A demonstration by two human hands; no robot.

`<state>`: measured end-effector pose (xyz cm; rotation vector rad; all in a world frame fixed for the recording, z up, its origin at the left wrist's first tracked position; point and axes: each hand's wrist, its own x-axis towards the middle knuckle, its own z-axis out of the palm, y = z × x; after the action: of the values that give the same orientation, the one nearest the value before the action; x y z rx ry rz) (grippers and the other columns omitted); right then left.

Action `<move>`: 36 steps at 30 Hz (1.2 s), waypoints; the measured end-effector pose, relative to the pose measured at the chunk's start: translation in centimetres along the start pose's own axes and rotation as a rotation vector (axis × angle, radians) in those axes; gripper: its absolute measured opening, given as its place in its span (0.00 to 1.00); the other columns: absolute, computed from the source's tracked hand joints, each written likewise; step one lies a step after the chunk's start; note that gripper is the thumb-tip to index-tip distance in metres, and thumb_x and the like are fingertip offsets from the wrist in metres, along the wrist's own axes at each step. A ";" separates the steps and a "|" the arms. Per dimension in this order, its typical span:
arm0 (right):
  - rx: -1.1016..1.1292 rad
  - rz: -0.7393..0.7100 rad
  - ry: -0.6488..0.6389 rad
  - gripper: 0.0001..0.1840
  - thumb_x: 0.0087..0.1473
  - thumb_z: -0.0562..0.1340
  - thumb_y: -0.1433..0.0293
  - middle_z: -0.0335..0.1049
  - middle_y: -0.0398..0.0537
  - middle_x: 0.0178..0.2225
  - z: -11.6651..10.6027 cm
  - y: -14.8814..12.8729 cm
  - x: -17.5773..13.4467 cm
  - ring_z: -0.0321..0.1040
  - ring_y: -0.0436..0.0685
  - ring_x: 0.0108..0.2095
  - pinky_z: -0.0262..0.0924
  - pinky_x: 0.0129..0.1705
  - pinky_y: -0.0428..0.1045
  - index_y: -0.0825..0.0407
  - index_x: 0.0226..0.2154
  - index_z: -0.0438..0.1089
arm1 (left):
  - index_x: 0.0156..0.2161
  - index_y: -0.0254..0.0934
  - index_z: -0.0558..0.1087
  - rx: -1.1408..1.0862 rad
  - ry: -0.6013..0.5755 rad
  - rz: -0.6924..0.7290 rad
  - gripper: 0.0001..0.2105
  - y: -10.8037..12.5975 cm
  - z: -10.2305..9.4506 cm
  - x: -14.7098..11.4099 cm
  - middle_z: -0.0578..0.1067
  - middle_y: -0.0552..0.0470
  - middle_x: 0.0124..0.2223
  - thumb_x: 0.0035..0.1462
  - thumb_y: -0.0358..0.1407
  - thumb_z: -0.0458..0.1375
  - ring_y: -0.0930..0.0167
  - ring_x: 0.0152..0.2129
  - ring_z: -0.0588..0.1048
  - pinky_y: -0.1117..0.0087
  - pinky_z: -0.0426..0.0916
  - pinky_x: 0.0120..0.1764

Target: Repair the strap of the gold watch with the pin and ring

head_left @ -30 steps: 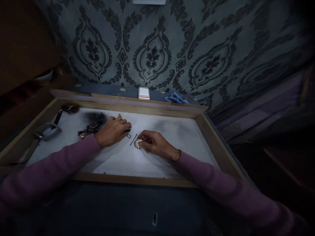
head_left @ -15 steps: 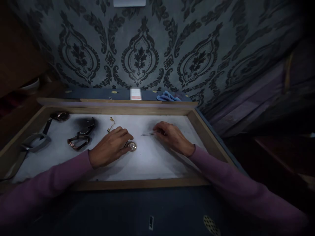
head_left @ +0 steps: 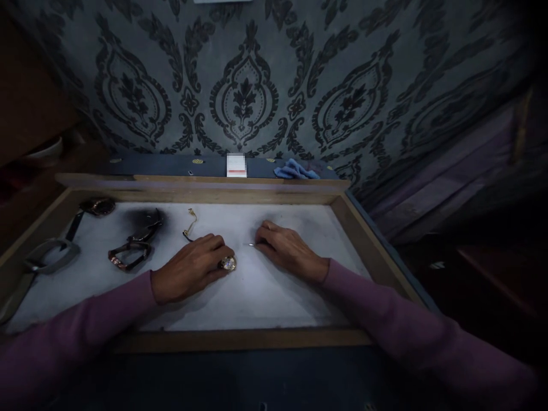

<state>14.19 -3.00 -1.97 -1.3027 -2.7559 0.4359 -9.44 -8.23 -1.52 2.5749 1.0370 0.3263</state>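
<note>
My left hand (head_left: 194, 267) is closed around the edge of a small round watch (head_left: 228, 263), its pale face turned up, near the middle of the white-lined wooden tray. To the right, my right hand (head_left: 289, 248) pinches a thin metal tool (head_left: 249, 245); its slim tip points left toward the watch, and the rest is hidden in the fingers, so its exact kind cannot be told. The tip and the watch are apart. Just behind my left hand lies a thin gold-coloured chain-like strap (head_left: 192, 222).
Several wristwatches lie at the tray's left, among them a rose-gold and dark one (head_left: 128, 255) and a grey-strapped one (head_left: 51, 257). A raised wooden rim (head_left: 240, 341) borders the tray. Behind it are a blue cloth (head_left: 295, 169) and a small white box (head_left: 237, 165).
My right hand has moved slightly left, bringing the thin tool's tip a little nearer the watch. My left fingers have closed more tightly on the watch. The view has shifted slightly.
</note>
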 end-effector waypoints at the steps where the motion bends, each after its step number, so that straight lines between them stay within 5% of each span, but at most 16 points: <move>1: -0.001 -0.001 -0.004 0.04 0.60 0.58 0.75 0.67 0.49 0.38 0.0 0.0 0.0 0.66 0.54 0.35 0.56 0.35 0.47 0.53 0.34 0.67 | 0.46 0.35 0.69 -0.001 -0.001 0.002 0.10 -0.1 0.0 0.0 0.69 0.47 0.40 0.66 0.37 0.50 0.65 0.37 0.68 0.65 0.64 0.40; 6: 0.132 -0.009 0.057 0.03 0.58 0.57 0.76 0.68 0.48 0.35 0.6 0.3 -0.4 0.65 0.53 0.32 0.54 0.34 0.47 0.53 0.33 0.65 | 0.46 0.36 0.70 -0.042 0.026 -0.024 0.10 -0.3 0.1 0.1 0.70 0.47 0.40 0.65 0.39 0.52 0.65 0.38 0.68 0.65 0.65 0.41; 12: 0.835 0.011 0.100 0.08 0.56 0.60 0.66 0.65 0.42 0.25 0.4 -0.9 -0.6 0.60 0.50 0.26 0.52 0.27 0.46 0.52 0.29 0.64 | 0.45 0.35 0.71 -0.342 0.226 -0.214 0.09 0.0 -0.1 0.6 0.73 0.48 0.41 0.65 0.32 0.50 0.68 0.39 0.71 0.67 0.65 0.42; 17: 1.224 0.145 -0.011 0.16 0.51 0.66 0.58 0.65 0.41 0.25 -0.1 -2.7 -0.9 0.52 0.45 0.20 0.45 0.20 0.43 0.53 0.30 0.64 | 0.47 0.33 0.71 -0.749 0.217 -0.338 0.11 0.5 -0.4 1.1 0.76 0.48 0.41 0.60 0.31 0.53 0.69 0.38 0.73 0.68 0.67 0.39; 22: 1.356 0.169 -0.023 0.19 0.49 0.68 0.57 0.65 0.39 0.25 0.1 -3.0 -0.9 0.50 0.43 0.18 0.45 0.18 0.43 0.53 0.34 0.67 | 0.47 0.32 0.72 -0.948 0.216 -0.332 0.12 0.6 -0.3 1.0 0.75 0.47 0.40 0.58 0.30 0.54 0.69 0.36 0.73 0.69 0.67 0.38; 36: 1.514 0.179 -0.083 0.18 0.51 0.68 0.60 0.66 0.38 0.26 0.4 -3.3 -1.0 0.49 0.41 0.16 0.41 0.16 0.41 0.52 0.41 0.69 | 0.48 0.32 0.70 -0.999 0.208 -0.274 0.13 0.5 -0.5 0.9 0.72 0.49 0.38 0.59 0.31 0.54 0.72 0.34 0.71 0.70 0.66 0.36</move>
<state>12.34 -5.84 -1.36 -0.9478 -1.3933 1.9809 -8.64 -7.80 -0.78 1.5138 0.9342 0.8043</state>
